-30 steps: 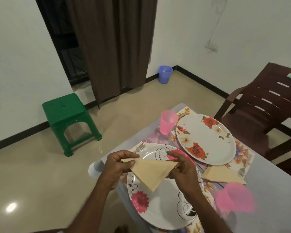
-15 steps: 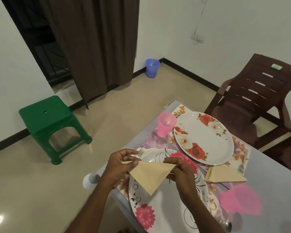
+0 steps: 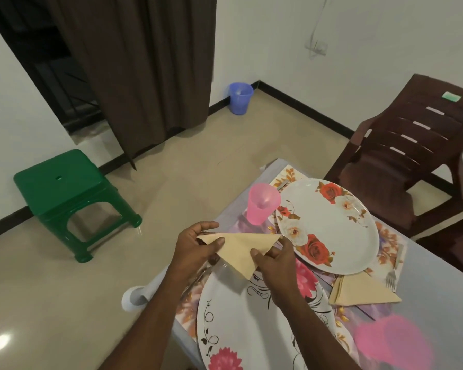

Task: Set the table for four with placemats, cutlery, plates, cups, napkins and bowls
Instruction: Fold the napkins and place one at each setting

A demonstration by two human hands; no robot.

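Since a second ago both hands have carried the folded napkin up and leftward off the near plate; left hand pinches one corner, right hand the other, likely heading for the worktop beside it; a fork under the hands is mostly hidden; the near pink cup is blurred.

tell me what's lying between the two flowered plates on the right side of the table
In the head view, a folded beige napkin lies between the red-rose plate and the near plate, with a fork beside it on the placemat.
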